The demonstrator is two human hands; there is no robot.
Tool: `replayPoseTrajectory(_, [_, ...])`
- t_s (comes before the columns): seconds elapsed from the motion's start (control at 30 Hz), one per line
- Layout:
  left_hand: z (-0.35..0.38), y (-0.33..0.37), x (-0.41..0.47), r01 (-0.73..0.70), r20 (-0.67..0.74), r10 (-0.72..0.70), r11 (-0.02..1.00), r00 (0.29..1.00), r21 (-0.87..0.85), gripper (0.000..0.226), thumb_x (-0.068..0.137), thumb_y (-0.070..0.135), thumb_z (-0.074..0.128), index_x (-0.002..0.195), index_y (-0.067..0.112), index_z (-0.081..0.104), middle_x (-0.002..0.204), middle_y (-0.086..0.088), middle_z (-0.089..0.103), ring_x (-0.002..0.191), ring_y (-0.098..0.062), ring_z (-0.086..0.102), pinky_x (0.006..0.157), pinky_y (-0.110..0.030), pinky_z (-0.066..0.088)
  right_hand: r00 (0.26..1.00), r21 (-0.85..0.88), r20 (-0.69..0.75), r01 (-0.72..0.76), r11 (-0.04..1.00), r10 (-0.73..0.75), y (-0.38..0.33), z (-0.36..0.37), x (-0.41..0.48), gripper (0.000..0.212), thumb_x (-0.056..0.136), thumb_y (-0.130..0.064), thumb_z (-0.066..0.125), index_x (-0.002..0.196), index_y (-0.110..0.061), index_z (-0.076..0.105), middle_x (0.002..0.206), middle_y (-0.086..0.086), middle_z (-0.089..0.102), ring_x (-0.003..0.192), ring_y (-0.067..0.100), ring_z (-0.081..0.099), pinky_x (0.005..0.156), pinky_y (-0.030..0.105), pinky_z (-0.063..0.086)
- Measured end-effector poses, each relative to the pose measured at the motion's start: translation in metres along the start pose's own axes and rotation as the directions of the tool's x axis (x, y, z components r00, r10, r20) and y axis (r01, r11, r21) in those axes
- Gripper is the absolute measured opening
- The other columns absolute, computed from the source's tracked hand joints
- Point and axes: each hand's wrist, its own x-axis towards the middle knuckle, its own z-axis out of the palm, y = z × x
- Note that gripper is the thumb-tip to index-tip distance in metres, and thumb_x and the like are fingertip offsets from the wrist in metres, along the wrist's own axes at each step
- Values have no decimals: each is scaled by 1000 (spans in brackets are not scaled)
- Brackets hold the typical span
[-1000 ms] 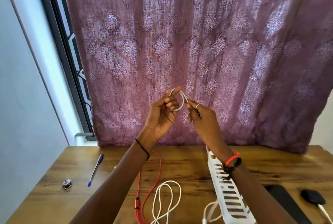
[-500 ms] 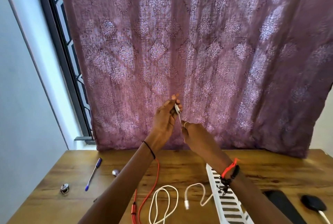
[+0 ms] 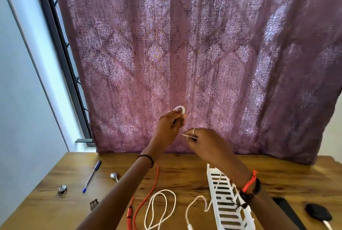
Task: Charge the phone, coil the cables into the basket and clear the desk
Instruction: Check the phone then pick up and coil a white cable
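Both hands are raised above the wooden desk [image 3: 185,172] in front of the curtain. My left hand [image 3: 169,125] grips a small white cable coil [image 3: 179,108], whose loop sticks up above the fingers. My right hand [image 3: 201,140] pinches the loose white end of that cable [image 3: 186,135] just below. A white slotted basket [image 3: 224,200] stands on the desk under my right forearm. A red cable [image 3: 148,194] and looped white cables [image 3: 161,209] lie on the desk between my arms. The dark phone [image 3: 285,209] shows partly at the lower right.
A blue pen [image 3: 92,176], a small metal spoon-like piece [image 3: 114,175], a small round metal object [image 3: 62,190] and a clip [image 3: 94,204] lie on the desk's left side. A black charger [image 3: 318,215] with a white lead sits at the right edge. A purple curtain [image 3: 203,54] hangs behind.
Both hands have lowered slightly and the right hand has drawn down and away from the left, pulling the cable end out. The coil in the left hand looks smaller and tighter.
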Motion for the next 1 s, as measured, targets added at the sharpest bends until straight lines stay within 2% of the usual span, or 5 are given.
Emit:
replayPoseTrajectory(0.2, [3,-1,-22,67,119,-73,996,990,55,16,94,11,52,84,10,64,63,8,54,53,-3,45,56,-26,39,989,79,-148,37,996,-25,20,-14,2,19,92,-20,54,104,-20,68,94,2,60,77,13,52,72,29,46])
replayPoseTrajectory(0.33, [0,14,-28,125,173,-96,979,980,-161,25,95,13,50,73,18,62,59,-2,49,58,-15,45,59,-31,36,966,135,-252,92,987,-55,32,-14,7,19,93,-15,53,101,-21,68,93,2,57,85,17,54,74,30,44])
replayPoseTrajectory(0.43, [1,20,-28,199,213,-137,931,968,-307,27,96,12,45,101,-4,67,61,3,46,58,-9,42,61,-24,35,951,172,-301,131,976,-74,37,-15,10,18,93,-18,53,100,-23,69,94,-1,56,83,10,51,70,18,39])
replayPoseTrajectory(0.73, [4,21,-29,285,316,-120,785,941,-550,33,93,32,49,110,14,69,62,8,42,61,-8,41,62,-21,33,939,445,-341,194,874,-35,42,-17,12,19,91,-12,56,97,-22,71,93,-4,61,87,5,56,75,9,39])
replayPoseTrajectory(1.0, [8,28,-17,449,394,-236,265,888,-853,31,88,21,50,97,1,71,55,10,39,47,-1,36,48,-15,31,925,591,-374,185,785,64,44,-3,18,16,92,-17,55,99,-21,68,78,-15,64,69,-5,57,65,8,40])
